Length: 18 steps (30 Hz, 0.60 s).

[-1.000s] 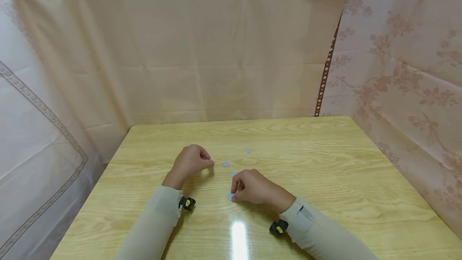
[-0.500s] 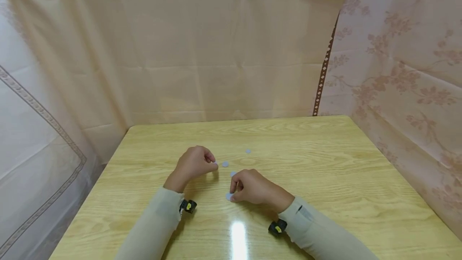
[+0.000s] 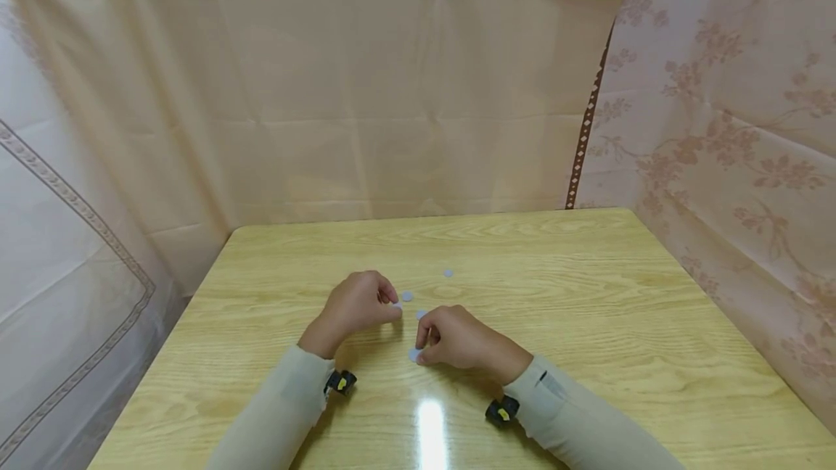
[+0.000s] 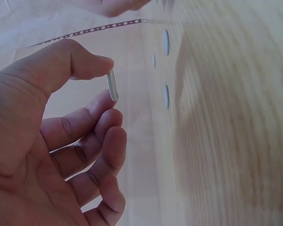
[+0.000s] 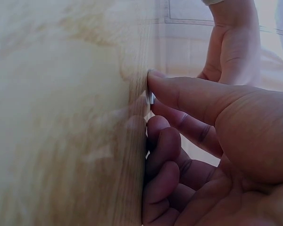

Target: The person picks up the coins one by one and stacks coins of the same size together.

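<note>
My left hand (image 3: 355,304) pinches a small white disc (image 4: 112,84) by its edges between thumb and forefinger, held above the table. The other fingers curl loosely below it in the left wrist view. Lower on the table, my right hand (image 3: 465,339) holds a second white disc (image 3: 414,355) at its edge with thumb and forefinger. That disc lies flat against the wood, mostly covered by the thumb in the right wrist view. Just beyond my right knuckles a white disc (image 3: 421,315) is partly hidden. Another white disc (image 3: 408,297) lies right beside my left fingertips.
One more white disc (image 3: 448,273) rests farther back on the wooden table (image 3: 555,274). A beige curtain (image 3: 392,93) hangs behind the table's far edge, with a flowered curtain (image 3: 731,151) on the right. Each wrist wears a small black camera (image 3: 501,410).
My left hand has moved right and slightly toward me with its disc, nearing the discs on the table. The right hand stays in place on its disc.
</note>
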{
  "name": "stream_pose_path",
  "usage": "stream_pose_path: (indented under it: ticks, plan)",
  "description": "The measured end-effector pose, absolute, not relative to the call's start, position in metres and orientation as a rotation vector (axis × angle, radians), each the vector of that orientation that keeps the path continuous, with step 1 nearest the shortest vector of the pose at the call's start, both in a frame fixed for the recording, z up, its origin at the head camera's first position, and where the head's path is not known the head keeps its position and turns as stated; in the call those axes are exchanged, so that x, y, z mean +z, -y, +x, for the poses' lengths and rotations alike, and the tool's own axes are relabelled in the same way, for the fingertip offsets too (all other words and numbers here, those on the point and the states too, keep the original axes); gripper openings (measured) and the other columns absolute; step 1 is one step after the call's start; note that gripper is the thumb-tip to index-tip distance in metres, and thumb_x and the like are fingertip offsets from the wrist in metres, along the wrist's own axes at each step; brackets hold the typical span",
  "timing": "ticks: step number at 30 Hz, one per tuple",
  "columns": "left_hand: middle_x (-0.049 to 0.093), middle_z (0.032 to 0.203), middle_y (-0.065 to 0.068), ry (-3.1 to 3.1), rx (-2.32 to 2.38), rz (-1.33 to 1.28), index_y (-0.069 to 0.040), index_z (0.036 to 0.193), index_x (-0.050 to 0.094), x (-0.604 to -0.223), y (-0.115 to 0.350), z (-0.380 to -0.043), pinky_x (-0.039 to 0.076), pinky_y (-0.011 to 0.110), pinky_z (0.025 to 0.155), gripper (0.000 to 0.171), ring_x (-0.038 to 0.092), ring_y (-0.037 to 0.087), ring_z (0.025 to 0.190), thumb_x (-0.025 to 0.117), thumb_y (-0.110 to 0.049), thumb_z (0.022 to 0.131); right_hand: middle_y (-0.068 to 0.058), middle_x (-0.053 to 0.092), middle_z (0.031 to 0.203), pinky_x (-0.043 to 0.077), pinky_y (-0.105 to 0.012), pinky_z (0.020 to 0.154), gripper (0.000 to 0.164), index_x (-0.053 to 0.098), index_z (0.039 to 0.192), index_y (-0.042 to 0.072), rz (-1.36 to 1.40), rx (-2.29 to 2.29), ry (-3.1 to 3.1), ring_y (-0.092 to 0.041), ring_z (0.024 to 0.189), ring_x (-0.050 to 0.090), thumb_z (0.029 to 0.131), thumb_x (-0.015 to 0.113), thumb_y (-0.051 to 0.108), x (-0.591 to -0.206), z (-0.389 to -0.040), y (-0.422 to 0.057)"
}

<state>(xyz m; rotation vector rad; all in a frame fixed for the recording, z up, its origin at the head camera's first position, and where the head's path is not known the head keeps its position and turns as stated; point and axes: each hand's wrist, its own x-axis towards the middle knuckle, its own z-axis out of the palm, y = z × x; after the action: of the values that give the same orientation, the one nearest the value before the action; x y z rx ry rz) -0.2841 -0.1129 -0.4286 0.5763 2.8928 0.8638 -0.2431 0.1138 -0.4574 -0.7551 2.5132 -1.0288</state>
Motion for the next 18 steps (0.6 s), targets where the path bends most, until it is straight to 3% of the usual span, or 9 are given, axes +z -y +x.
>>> stream_pose_path:
  ticks: [18]
  plan:
    - [0.070, 0.088, -0.007, -2.867, 0.781, 0.727, -0.019, 0.085, 0.075, -0.433, 0.103, -0.268, 0.054, 0.029, 0.065, 0.010, 0.061, 0.008, 0.072, 0.079, -0.022, 0.077, 0.004, 0.064, 0.068, 0.043, -0.023, 0.054, 0.009, 0.073, 0.089, 0.021, -0.748, -1.023, -2.511, -0.006, 0.056, 0.051, 0.089, 0.083, 0.020, -0.455, -0.243, -0.114]
